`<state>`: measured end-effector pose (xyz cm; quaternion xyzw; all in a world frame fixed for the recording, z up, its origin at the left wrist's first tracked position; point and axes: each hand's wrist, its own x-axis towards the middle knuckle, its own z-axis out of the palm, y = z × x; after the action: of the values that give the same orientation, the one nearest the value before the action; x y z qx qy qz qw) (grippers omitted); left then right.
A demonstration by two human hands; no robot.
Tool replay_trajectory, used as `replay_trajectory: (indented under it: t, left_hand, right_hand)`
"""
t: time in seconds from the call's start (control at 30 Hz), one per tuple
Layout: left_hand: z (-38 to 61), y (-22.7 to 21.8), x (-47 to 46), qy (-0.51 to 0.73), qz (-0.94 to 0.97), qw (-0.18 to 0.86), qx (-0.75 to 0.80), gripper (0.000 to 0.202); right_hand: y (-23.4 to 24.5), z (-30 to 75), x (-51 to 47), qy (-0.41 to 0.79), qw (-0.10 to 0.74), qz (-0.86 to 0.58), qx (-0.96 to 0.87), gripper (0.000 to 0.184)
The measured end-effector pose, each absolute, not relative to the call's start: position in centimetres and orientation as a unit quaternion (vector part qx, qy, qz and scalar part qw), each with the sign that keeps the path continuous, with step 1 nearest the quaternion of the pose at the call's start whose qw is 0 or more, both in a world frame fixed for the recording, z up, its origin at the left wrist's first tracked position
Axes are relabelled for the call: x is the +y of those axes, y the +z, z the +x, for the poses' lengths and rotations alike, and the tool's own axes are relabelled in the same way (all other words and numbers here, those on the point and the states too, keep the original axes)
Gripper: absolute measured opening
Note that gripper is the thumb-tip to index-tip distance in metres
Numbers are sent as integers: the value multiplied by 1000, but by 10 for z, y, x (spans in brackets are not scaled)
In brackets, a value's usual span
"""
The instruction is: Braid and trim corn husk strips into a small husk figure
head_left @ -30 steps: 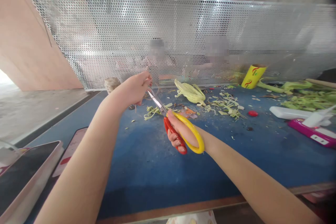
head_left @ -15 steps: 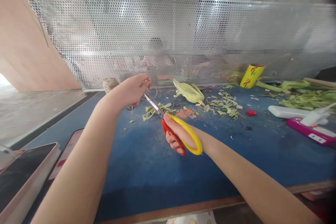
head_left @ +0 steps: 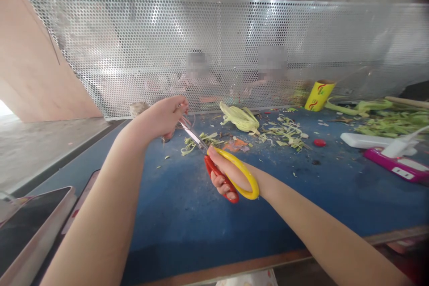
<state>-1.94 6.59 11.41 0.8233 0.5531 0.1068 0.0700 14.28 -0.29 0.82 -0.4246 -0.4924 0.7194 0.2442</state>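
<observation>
My right hand is closed round the handles of the scissors, one loop yellow and the other red. Their blades point up and left, the tips right at the fingers of my left hand. That hand is bent over with its fingers pinched together. A thin strand shows beside its fingertips, seemingly held there, though the fingers hide most of it. Behind the left wrist sits a rough, pale lump, partly covered. Green leaf scraps lie under the blades on the blue table.
Beyond stands a perforated metal screen, with people behind it. A corn husk, shredded leaves, a yellow roll and a purple power strip lie farther right. A phone and a tablet-like device are at left.
The scissors' tips have come up to the left hand's fingers, and the blades look more closed. My left hand stays pinched in nearly the same place. The view has shifted slightly.
</observation>
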Motion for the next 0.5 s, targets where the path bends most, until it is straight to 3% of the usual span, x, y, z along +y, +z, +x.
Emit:
replay_trajectory:
  t: [0.1, 0.5]
  left_hand:
    - [-16, 115, 64, 110, 814, 116, 559, 30]
    - [-19, 113, 65, 100, 826, 82, 549, 36]
  right_hand:
    - [9, 142, -1, 730, 229, -424, -484, 61]
    - [-4, 143, 3, 742, 232, -372, -506, 63]
